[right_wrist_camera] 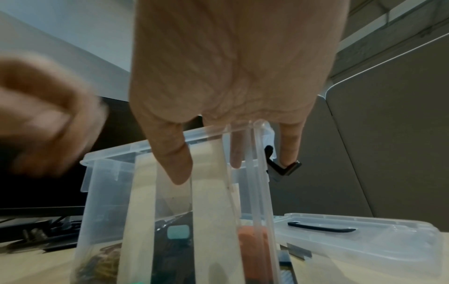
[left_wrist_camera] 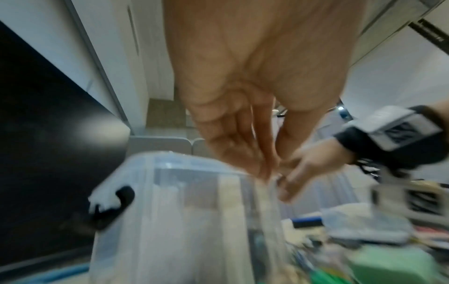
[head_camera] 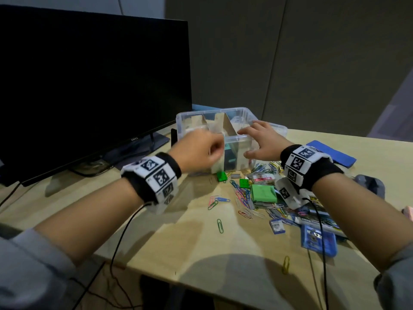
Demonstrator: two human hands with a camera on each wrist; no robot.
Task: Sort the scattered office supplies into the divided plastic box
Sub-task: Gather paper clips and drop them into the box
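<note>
Box [head_camera: 210, 110]: clear plastic, centre of the head view, standing on the surface [head_camera: 190, 231], split by upright card dividers [head_camera: 225, 124]; some items already inside, seen through the wall in the right wrist view. Right hand [head_camera: 259, 142] at the near right rim, fingers [head_camera: 245, 132] straight and spread wide over the edge, thumb on the outer wall. Left hand [head_camera: 199, 151] at the near left corner, blurred, fingers [head_camera: 215, 151] curled; whether holding anything, impossible to tell.

Step in hand, as judged: steadying the box while dropping an item in. Best done by keeping the right hand pressed on the rim against sliding, releasing low and well inside one compartment, clear of the dividers, like with like.

Counts: one box; one lid [head_camera: 277, 128], just right of it; two small green clips [head_camera: 222, 176]; one green pad [head_camera: 263, 193]; paper clips [head_camera: 242, 195] in a pile at centre right, too many to count; one monitor [head_camera: 89, 86], upper left.
</note>
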